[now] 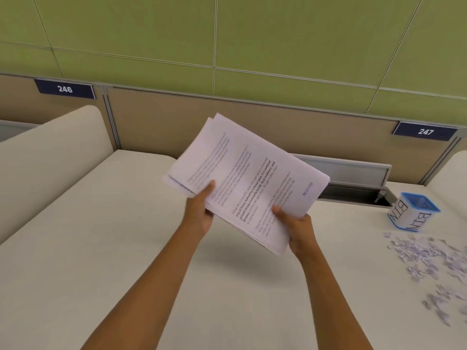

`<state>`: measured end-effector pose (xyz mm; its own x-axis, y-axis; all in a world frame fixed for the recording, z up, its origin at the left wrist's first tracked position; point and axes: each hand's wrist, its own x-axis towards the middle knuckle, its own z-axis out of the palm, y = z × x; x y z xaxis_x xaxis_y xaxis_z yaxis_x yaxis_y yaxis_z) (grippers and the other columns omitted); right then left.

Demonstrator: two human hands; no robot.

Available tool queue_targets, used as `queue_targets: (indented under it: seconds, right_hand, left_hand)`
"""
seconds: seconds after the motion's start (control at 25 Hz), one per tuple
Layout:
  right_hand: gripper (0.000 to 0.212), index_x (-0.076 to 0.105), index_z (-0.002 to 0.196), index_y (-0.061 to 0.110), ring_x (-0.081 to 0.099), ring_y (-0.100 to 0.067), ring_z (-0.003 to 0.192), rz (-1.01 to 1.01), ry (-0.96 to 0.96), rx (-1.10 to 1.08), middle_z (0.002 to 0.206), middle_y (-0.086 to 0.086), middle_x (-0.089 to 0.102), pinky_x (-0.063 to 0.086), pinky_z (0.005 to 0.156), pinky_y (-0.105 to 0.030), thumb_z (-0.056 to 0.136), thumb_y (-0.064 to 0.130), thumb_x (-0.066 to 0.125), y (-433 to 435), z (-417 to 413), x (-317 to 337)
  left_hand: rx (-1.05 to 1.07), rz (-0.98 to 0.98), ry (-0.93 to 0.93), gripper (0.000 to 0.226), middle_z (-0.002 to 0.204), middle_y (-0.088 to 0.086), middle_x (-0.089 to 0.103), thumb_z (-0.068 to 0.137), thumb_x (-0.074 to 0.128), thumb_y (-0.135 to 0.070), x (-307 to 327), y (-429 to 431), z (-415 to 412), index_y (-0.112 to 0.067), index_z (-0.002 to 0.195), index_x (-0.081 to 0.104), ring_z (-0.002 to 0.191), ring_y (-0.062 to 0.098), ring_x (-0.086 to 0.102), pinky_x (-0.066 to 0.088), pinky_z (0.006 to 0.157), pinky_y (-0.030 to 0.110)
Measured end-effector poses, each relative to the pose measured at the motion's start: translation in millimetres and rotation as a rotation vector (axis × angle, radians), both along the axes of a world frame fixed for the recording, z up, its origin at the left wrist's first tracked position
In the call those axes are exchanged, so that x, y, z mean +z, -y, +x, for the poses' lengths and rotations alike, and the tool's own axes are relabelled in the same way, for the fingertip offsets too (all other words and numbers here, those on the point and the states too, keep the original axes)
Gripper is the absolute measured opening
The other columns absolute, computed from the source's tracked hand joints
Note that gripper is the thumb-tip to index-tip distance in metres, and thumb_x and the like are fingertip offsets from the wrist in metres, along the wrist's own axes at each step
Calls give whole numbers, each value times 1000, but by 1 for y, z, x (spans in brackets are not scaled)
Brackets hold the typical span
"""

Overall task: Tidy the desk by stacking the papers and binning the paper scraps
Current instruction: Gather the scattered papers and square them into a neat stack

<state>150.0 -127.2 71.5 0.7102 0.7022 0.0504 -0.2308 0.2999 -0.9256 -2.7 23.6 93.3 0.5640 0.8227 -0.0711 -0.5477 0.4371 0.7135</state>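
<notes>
A loose bundle of printed white papers [252, 173] is held up above the cream desk [126, 248], tilted, its sheets fanned and uneven at the far left corner. My left hand [199, 210] grips its near left edge, thumb on top. My right hand [295, 226] grips the near right edge, thumb on the printed page. A heap of small torn paper scraps [427, 263] lies on the desk at the right. Behind the scraps stands a small white box with a blue rim, labelled BIN [412, 210].
A cream side partition [50, 152] rises at the left. A tan back panel carries number plates 246 [65, 89] and 247 [425, 131]. An open grey cable flap [353, 178] sits at the desk's back edge, behind the papers.
</notes>
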Motion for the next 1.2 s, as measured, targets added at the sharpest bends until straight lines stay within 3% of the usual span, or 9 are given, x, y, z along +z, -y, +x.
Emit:
queue_targets:
  seconds: [0.12,0.24,0.4,0.56,0.72,0.8,0.92,1.08,1.2]
  right_hand:
    - [63,68,101,10,67,-34,96,-121,-5,103,109,-18,69,58,76,-44,45,23,92,24,26,-6]
    - [84,61,113,10,68,-37,94,-270,-2,280,111,-20,67,57,69,-43,39,31,94,42,41,-6]
    - [42,58,117,13,69,-36,92,-465,59,331,107,-15,70,58,69,-41,78,21,72,39,39,0]
    - [25,60,109,19,72,-23,79,-410,236,129,100,-9,72,57,61,-30,84,21,66,29,34,8]
    - [37,61,102,24,71,-20,77,-244,242,10,90,2,73,57,61,-28,68,32,74,25,27,8]
    - [46,61,104,24,70,-25,84,-271,242,58,92,0,73,57,63,-31,62,38,74,29,28,-3]
    - [41,61,104,25,68,-31,90,-301,217,101,93,0,73,57,65,-34,64,29,71,34,32,-11]
    - [41,64,100,25,68,-31,89,-274,225,77,96,-4,73,58,70,-41,61,26,75,32,36,-5]
    - [57,62,104,26,70,-25,84,-206,226,82,96,-2,72,59,67,-35,52,39,83,38,42,-4]
  left_hand:
    - [45,-67,-90,42,122,9,62,93,53,-23,1,-41,-32,-13,134,50,100,22,64,56,74,35]
    - [-228,68,-445,45,100,6,70,89,53,-47,7,-56,-52,-18,122,61,83,21,68,56,64,31]
    - [-411,243,-734,37,104,12,71,86,59,-43,-4,-48,-45,-16,111,64,92,32,67,54,80,44]
    - [-230,406,-635,36,107,13,68,81,69,-31,-10,-41,-31,-16,112,58,91,32,67,55,82,48]
    - [-95,417,-444,40,101,9,69,68,72,-28,-4,-36,-25,-19,105,60,93,29,66,55,82,44]
    - [-153,460,-526,45,101,7,69,65,72,-33,-13,-39,-28,-21,107,60,95,29,66,54,83,44]
    - [-258,495,-646,50,101,4,70,63,71,-40,-24,-39,-29,-24,109,60,95,29,66,53,84,46]
    - [-150,468,-562,41,91,1,73,61,73,-36,-22,-33,-26,-25,99,63,91,32,67,55,78,44]
    - [-155,526,-533,47,93,2,72,59,76,-42,-21,-39,-28,-27,101,62,90,29,67,55,80,43]
